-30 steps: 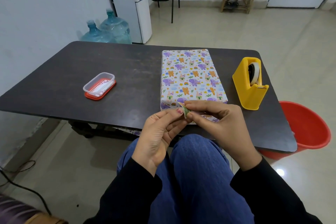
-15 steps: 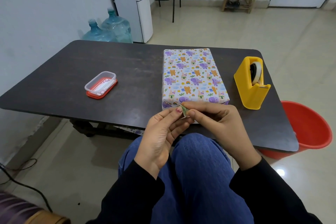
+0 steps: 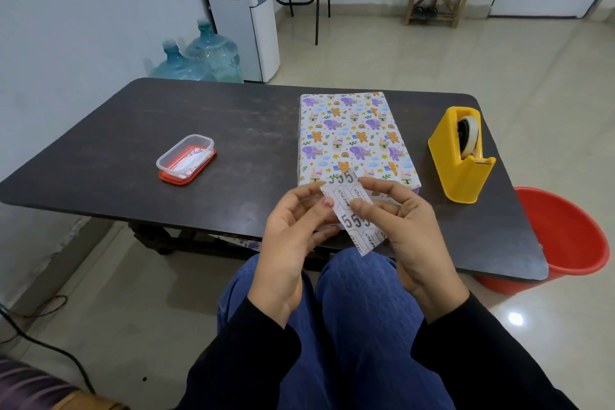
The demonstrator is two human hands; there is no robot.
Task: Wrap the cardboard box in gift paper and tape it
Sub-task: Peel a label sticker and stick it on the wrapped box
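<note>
Bottles [image 3: 199, 58], two of blue-green plastic, stand on the floor at the far left against the wall, with a white dispenser [image 3: 239, 10] just beside them. On the dark counter [image 3: 116, 150] lies a clear tub [image 3: 185, 156] turned over on its red lid, well apart from everything else. Right of it, lengthwise on the counter, lies the box [image 3: 352, 136], its top and visible sides covered in paper printed with purple elephants, orange bears, rabbits and rainbows. Over the near edge of the counter, just in front of the box, the left hand [image 3: 293, 236] and the right hand [image 3: 402, 223] come together on a slip [image 3: 354, 213] of white label sheet, each pinching one side between thumb and fingers. The slip bears large grey digits "555" twice and the word "METO" repeated on small labels. Whether the slip touches the box cannot be told. Further right, a yellow dispenser [image 3: 461, 156] with a roll of tape stands on the counter near the box. A red bucket [image 3: 565, 236] sits on the floor past the counter's right edge.
</note>
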